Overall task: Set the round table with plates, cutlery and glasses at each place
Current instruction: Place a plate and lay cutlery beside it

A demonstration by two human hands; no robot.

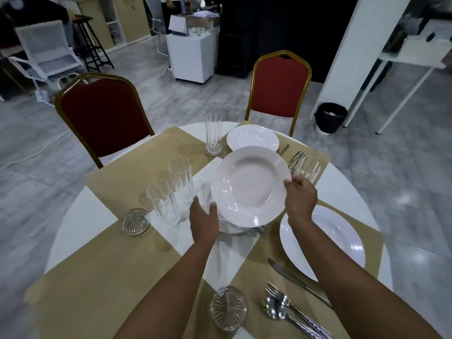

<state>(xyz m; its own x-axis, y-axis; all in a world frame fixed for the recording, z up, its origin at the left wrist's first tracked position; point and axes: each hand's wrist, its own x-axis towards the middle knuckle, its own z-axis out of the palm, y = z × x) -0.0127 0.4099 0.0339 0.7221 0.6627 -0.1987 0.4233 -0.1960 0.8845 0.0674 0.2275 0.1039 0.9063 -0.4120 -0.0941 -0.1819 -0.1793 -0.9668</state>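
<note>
Nearest the camera, a glass coaster (228,307) sits on a tan placemat (102,272) beside a fork (293,308), a spoon (276,311) and a knife (297,281), with a white plate (342,243) set just right of them on the round bench (80,216). Above the bench's middle, the right hand (300,195) grips the right rim of a raised white soup plate (249,185), thumb on top. The left hand (203,220) clasps the left edge of the stack of plates (231,228) beneath it. To their left stand two tall ribbed glasses (163,201) and another coaster (135,221). Farther off are a third glass (213,137), a far plate (252,139) and two red chairs (104,116).
</note>
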